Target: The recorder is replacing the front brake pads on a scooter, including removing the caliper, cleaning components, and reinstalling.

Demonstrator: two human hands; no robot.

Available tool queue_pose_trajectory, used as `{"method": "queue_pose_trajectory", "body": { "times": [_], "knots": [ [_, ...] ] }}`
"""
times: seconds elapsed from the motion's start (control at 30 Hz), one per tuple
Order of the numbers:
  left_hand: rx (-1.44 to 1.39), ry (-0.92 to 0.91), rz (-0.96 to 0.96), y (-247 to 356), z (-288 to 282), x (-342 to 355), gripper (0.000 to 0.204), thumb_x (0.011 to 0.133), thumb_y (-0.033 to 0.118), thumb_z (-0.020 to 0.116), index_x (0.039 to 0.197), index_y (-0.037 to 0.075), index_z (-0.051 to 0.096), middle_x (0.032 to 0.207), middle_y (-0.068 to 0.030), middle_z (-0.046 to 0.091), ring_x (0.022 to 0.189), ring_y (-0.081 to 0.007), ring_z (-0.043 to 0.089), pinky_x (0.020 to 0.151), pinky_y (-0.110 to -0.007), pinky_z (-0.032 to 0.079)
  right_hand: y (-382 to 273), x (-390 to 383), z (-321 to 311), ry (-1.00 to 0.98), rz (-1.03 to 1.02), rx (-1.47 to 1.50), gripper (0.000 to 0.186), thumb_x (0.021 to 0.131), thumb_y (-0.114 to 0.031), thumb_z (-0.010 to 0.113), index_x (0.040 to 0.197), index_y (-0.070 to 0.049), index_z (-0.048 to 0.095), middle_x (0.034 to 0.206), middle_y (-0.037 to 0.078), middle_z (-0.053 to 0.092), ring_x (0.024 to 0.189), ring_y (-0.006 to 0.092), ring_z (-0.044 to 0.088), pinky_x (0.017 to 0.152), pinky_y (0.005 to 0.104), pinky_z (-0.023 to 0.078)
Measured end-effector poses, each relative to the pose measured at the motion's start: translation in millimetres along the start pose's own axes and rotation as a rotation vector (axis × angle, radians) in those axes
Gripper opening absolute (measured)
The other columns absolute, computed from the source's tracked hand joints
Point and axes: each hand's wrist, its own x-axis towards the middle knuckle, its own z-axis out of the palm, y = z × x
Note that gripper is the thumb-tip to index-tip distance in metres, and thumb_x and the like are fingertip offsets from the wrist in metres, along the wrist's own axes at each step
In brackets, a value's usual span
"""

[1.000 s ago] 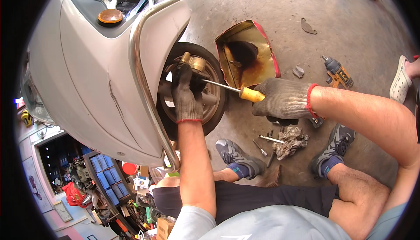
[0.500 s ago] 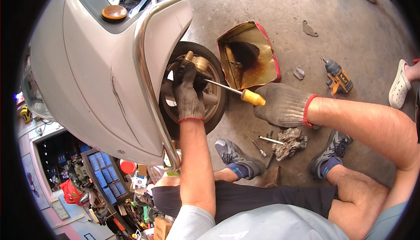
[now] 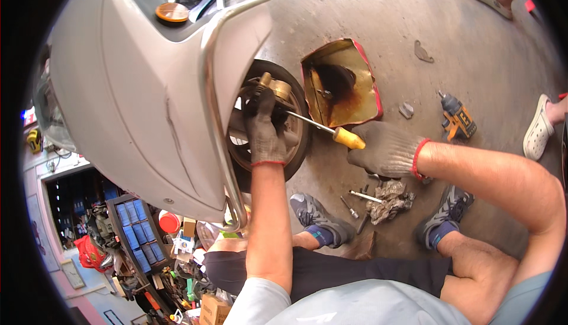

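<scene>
So the left forearm (image 3: 269, 212) comes up from the bottom edge, left of center, pretty much straight, wrist in line, with the left hand (image 3: 266, 135) pointing up near mid-frame, one finger stretched upward and the others hard to make out. The right elbow (image 3: 553, 198) is bent sharply at the right edge, and the right forearm (image 3: 482, 165) runs left and slightly up to the right hand (image 3: 387, 150), back showing, fingers partly hidden. Both wear dark knit gloves, red at the wrists.

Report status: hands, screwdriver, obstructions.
Left hand at gold-coloured part, right hand at yellow-handled screwdriver. Shaft angled into wheel, tip hidden. Open can beside wheel, not across shaft.
</scene>
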Motion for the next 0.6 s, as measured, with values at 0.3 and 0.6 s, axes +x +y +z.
{"method": "queue_pose_trajectory", "body": {
  "times": [0.3,0.6],
  "knots": [
    [0.061,-0.012,0.212,-19,9,-7,0.041,0.084,0.014,0.081,0.120,0.006,0.062,0.105,-0.0012,0.068,0.087,-0.0116,0.065,0.072,-0.027,0.055,11,-1,17,0.009,0.087,0.139,0.040,0.088,-0.036,0.063,0.106,0.001,0.063,0.100,0.028,0.066,0.098,0.0442,0.063,0.084,0.0493,0.049],
    [0.108,0.122,0.173,-20,15,-8,0.039,0.078,0.001,0.076,0.117,0.002,0.067,0.101,-0.0014,0.069,0.089,-0.0118,0.065,0.081,-0.027,0.053,23,7,25,0.050,0.088,-0.074,0.049,0.088,-0.044,0.062,0.113,-0.002,0.061,0.106,0.026,0.067,0.102,0.0412,0.065,0.087,0.0494,0.049]
  ]
}}
